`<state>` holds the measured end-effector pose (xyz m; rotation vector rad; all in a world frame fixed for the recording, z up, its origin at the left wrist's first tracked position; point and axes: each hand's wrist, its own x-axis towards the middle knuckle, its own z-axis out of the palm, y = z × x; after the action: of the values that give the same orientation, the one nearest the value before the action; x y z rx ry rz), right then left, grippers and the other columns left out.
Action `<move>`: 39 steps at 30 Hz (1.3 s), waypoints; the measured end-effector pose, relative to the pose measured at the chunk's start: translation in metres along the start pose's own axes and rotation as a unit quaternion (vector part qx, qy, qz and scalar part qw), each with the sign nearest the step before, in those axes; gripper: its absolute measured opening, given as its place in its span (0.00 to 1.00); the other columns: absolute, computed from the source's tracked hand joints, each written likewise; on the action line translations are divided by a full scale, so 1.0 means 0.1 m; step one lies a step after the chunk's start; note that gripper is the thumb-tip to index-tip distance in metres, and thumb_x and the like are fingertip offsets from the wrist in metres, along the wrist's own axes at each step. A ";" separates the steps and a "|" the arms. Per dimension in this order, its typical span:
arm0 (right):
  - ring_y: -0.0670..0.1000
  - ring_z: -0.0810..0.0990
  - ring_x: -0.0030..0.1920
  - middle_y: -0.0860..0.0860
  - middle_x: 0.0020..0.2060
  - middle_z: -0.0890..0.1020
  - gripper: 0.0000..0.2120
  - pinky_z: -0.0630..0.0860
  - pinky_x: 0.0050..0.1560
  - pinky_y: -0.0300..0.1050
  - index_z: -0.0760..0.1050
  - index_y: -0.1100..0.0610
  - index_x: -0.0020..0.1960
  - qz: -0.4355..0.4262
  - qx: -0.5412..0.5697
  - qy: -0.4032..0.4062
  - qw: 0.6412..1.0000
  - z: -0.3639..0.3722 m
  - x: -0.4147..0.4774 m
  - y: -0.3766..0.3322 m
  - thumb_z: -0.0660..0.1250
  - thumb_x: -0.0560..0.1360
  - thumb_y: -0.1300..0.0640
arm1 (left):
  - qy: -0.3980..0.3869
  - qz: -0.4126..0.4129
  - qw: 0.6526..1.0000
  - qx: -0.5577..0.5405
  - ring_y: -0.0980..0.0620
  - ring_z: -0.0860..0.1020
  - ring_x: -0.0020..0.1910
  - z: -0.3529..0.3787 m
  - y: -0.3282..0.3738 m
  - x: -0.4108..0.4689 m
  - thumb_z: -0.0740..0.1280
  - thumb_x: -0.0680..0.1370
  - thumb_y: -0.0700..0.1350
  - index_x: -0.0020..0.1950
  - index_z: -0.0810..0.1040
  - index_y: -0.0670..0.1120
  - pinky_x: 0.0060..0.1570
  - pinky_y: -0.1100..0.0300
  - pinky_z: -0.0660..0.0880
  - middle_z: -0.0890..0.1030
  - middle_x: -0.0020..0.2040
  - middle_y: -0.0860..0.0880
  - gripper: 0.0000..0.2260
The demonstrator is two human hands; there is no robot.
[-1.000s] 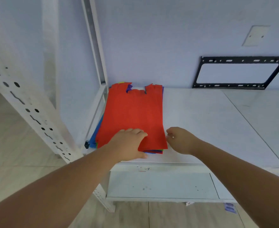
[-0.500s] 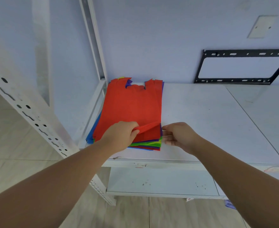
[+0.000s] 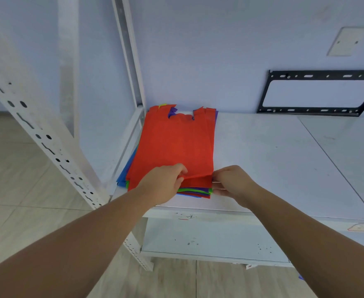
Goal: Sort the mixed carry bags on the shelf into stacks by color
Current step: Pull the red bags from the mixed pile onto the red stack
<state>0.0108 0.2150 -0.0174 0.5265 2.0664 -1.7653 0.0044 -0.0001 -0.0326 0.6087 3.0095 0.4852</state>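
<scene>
1. At the left end of the white shelf (image 3: 273, 160), right up against the back wall, sat one mixed pile of carry bags (image 3: 172, 151), its near edge close to the shelf's front edge.
2. The top bag (image 3: 176, 145) was red, lying flat with its handle cut-outs pointing at the wall. Under it you could see slivers of purple, green, blue and more red along the near edge, plus blue sticking out on the left side and a bit of yellow and purple at the far end.
3. The left hand (image 3: 163, 183) was on the near edge of the pile, fingers curled and pinching the front edge of the top red bag, which was peeled up a little off the ones below.
4. The right hand (image 3: 232, 183) was at the near right corner of the pile, fingers bent and close together, touching the edges of the bags there. Couldn't really tell if it had a proper grip on anything or was just resting against the pile.
5. The rest of the shelf to the right was just bare white surface, with a black metal bracket (image 3: 318, 93) on the wall behind it.
6. A lower shelf (image 3: 209, 239) showed underneath, and a white perforated post (image 3: 37, 130) stood off to the left.
</scene>
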 end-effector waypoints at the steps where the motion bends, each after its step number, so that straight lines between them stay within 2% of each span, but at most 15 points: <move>1: 0.53 0.87 0.41 0.61 0.46 0.86 0.10 0.81 0.35 0.41 0.79 0.69 0.52 0.001 0.024 -0.012 1.000 0.00 -0.01 0.00 0.62 0.76 0.65 | 0.001 0.002 1.000 0.003 0.50 0.80 0.56 0.00 0.01 0.00 0.61 0.82 0.50 0.65 0.73 0.54 0.56 0.51 0.77 0.82 0.59 0.54 0.12; 5: 0.57 0.86 0.50 0.63 0.50 0.85 0.12 0.83 0.49 0.47 0.81 0.69 0.53 0.006 0.084 -0.030 0.996 0.00 -0.03 -0.01 0.62 0.74 0.66 | 0.000 0.005 1.000 0.010 0.52 0.80 0.57 -0.01 0.06 0.00 0.62 0.81 0.51 0.64 0.74 0.52 0.57 0.52 0.77 0.82 0.59 0.55 0.12; 11: 0.59 0.86 0.50 0.64 0.51 0.84 0.15 0.84 0.42 0.45 0.73 0.67 0.61 0.026 0.205 -0.070 0.976 -0.01 -0.02 -0.14 0.55 0.77 0.70 | -0.019 -0.021 1.000 0.008 0.54 0.80 0.54 -0.07 0.19 0.02 0.65 0.76 0.63 0.63 0.74 0.53 0.52 0.54 0.77 0.82 0.56 0.56 0.21; 15: 0.60 0.86 0.49 0.64 0.52 0.84 0.16 0.84 0.43 0.49 0.69 0.68 0.64 0.045 0.262 -0.097 0.959 -0.07 0.01 -0.18 0.52 0.78 0.71 | 0.018 -0.026 0.998 0.057 0.45 0.79 0.44 -0.04 0.20 0.06 0.63 0.79 0.55 0.47 0.72 0.51 0.39 0.54 0.72 0.80 0.42 0.51 0.09; 17: 0.60 0.86 0.49 0.63 0.52 0.84 0.16 0.83 0.45 0.49 0.69 0.67 0.64 0.056 0.232 -0.091 0.967 -0.12 0.04 -0.16 0.52 0.79 0.69 | 0.044 -0.065 0.996 0.030 0.43 0.78 0.40 -0.02 0.18 0.09 0.62 0.80 0.53 0.40 0.68 0.49 0.37 0.53 0.71 0.75 0.36 0.51 0.12; 22: 0.61 0.84 0.52 0.64 0.53 0.83 0.18 0.81 0.51 0.52 0.71 0.68 0.64 0.082 0.200 -0.104 0.971 -0.19 0.15 -0.14 0.58 0.80 0.57 | 0.066 -0.111 0.992 -0.003 0.48 0.77 0.37 -0.01 0.14 0.12 0.61 0.81 0.55 0.40 0.69 0.50 0.37 0.53 0.75 0.76 0.35 0.53 0.13; 25: 0.63 0.84 0.54 0.67 0.54 0.82 0.30 0.81 0.53 0.54 0.71 0.68 0.62 0.119 0.200 -0.168 0.958 -0.14 0.21 -0.19 0.64 0.77 0.41 | 0.065 -0.097 0.993 -0.008 0.51 0.76 0.36 0.04 0.20 0.09 0.61 0.81 0.54 0.38 0.67 0.52 0.34 0.56 0.71 0.74 0.34 0.54 0.13; 27: 0.64 0.83 0.54 0.68 0.54 0.82 0.35 0.80 0.56 0.56 0.71 0.69 0.61 0.145 0.215 -0.198 0.945 -0.07 0.24 -0.20 0.65 0.74 0.37 | 0.080 -0.074 0.994 -0.011 0.51 0.77 0.42 0.06 0.24 0.06 0.62 0.80 0.54 0.44 0.75 0.53 0.38 0.56 0.72 0.77 0.40 0.54 0.08; 29: 0.62 0.85 0.50 0.66 0.51 0.84 0.32 0.82 0.52 0.55 0.73 0.68 0.62 0.144 0.236 -0.201 0.940 0.02 0.27 -0.22 0.64 0.76 0.40 | 0.108 -0.051 0.992 -0.038 0.56 0.77 0.44 0.07 0.27 0.02 0.65 0.78 0.54 0.54 0.78 0.54 0.44 0.57 0.75 0.77 0.47 0.56 0.08; 30: 0.60 0.85 0.47 0.64 0.48 0.84 0.27 0.83 0.46 0.53 0.73 0.67 0.64 0.136 0.244 -0.189 0.941 0.07 0.28 -0.23 0.64 0.77 0.45 | 0.123 -0.037 0.990 -0.059 0.58 0.76 0.42 0.07 0.29 -0.01 0.67 0.77 0.55 0.54 0.77 0.54 0.43 0.59 0.75 0.76 0.45 0.57 0.08; 32: 0.56 0.85 0.41 0.60 0.45 0.84 0.17 0.84 0.36 0.50 0.73 0.64 0.64 0.119 0.252 -0.145 0.949 0.16 0.30 -0.26 0.60 0.80 0.56 | 0.140 0.015 0.988 -0.070 0.57 0.73 0.36 0.10 0.34 -0.10 0.66 0.78 0.58 0.47 0.75 0.52 0.38 0.59 0.72 0.74 0.39 0.56 0.10; 34: 0.55 0.83 0.43 0.60 0.46 0.83 0.13 0.84 0.37 0.50 0.73 0.63 0.62 0.111 0.270 -0.099 0.951 0.21 0.33 -0.26 0.57 0.80 0.63 | 0.129 0.088 0.987 -0.035 0.53 0.72 0.34 0.16 0.34 -0.17 0.59 0.81 0.57 0.41 0.73 0.50 0.35 0.54 0.72 0.73 0.35 0.55 0.14; 35: 0.56 0.83 0.44 0.60 0.48 0.83 0.12 0.84 0.38 0.51 0.72 0.63 0.62 0.110 0.282 -0.087 0.949 0.22 0.34 -0.27 0.57 0.80 0.64 | 0.122 0.111 0.986 -0.027 0.52 0.74 0.36 0.20 0.29 -0.20 0.56 0.83 0.56 0.41 0.74 0.49 0.37 0.53 0.73 0.75 0.36 0.53 0.16; 37: 0.56 0.83 0.44 0.61 0.50 0.82 0.13 0.84 0.35 0.51 0.72 0.64 0.63 0.110 0.313 -0.074 0.941 0.22 0.38 -0.28 0.58 0.80 0.65 | 0.124 0.112 0.985 -0.049 0.52 0.79 0.52 0.26 0.15 -0.24 0.52 0.83 0.55 0.49 0.80 0.48 0.53 0.53 0.76 0.83 0.49 0.52 0.19; 39: 0.55 0.84 0.41 0.60 0.48 0.83 0.12 0.83 0.33 0.48 0.72 0.64 0.62 0.107 0.323 -0.062 0.938 0.18 0.38 -0.30 0.59 0.80 0.66 | 0.140 0.085 0.985 -0.061 0.54 0.76 0.63 0.27 -0.03 -0.27 0.52 0.83 0.54 0.58 0.80 0.50 0.64 0.54 0.72 0.81 0.61 0.52 0.19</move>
<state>-0.0364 0.1940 -0.0141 0.7582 1.2505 -2.2510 0.0304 -0.0053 -0.0600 0.8597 3.1671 0.8239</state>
